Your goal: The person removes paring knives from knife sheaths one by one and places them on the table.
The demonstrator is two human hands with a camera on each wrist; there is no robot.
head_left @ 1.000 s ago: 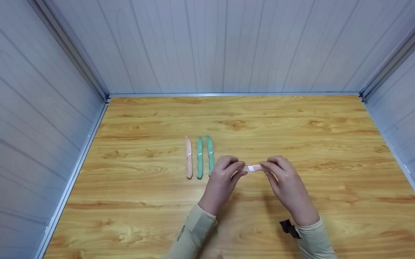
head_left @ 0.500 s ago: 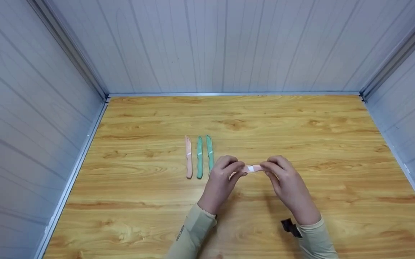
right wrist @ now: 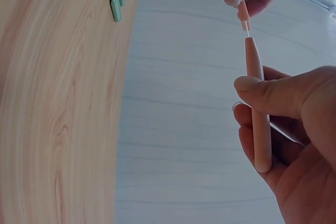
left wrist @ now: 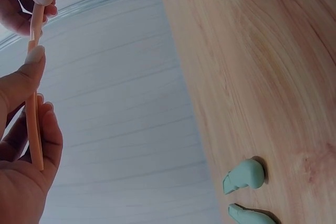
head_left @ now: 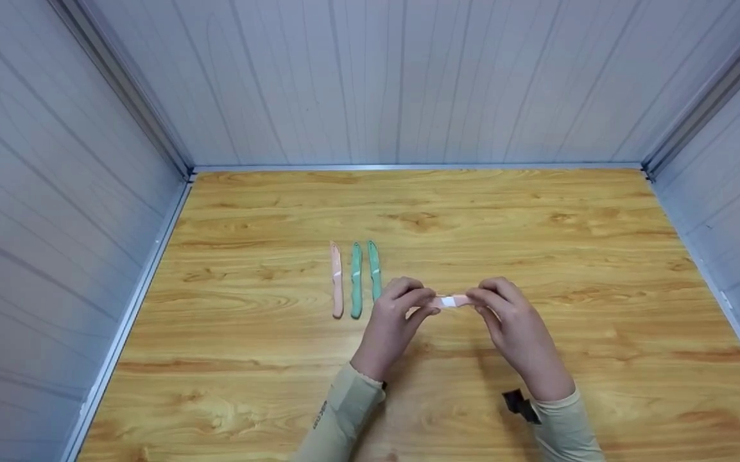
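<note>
Between my two hands, level above the table, is a small pink knife (head_left: 448,301) with a white band showing at its middle. My left hand (head_left: 392,327) pinches its left part, a flat pink sheath (left wrist: 33,135), between thumb and fingers. The thumb and fingers of my right hand (head_left: 524,337) grip the rounded pink handle (right wrist: 261,140). A thin, pale stretch of blade (right wrist: 248,31) shows between sheath and handle in the right wrist view. The fingers cover much of both parts.
Left of my hands, a pink knife (head_left: 337,282) and two green knives, one in the middle (head_left: 357,282) and one at the right (head_left: 374,269), lie side by side on the wooden table (head_left: 248,359). My left hand partly covers the right one. Pale panel walls (head_left: 370,83) enclose the table.
My right hand has shifted very slightly to the right, and the white band on the held knife looks a little wider. The knives on the table have stayed put.
</note>
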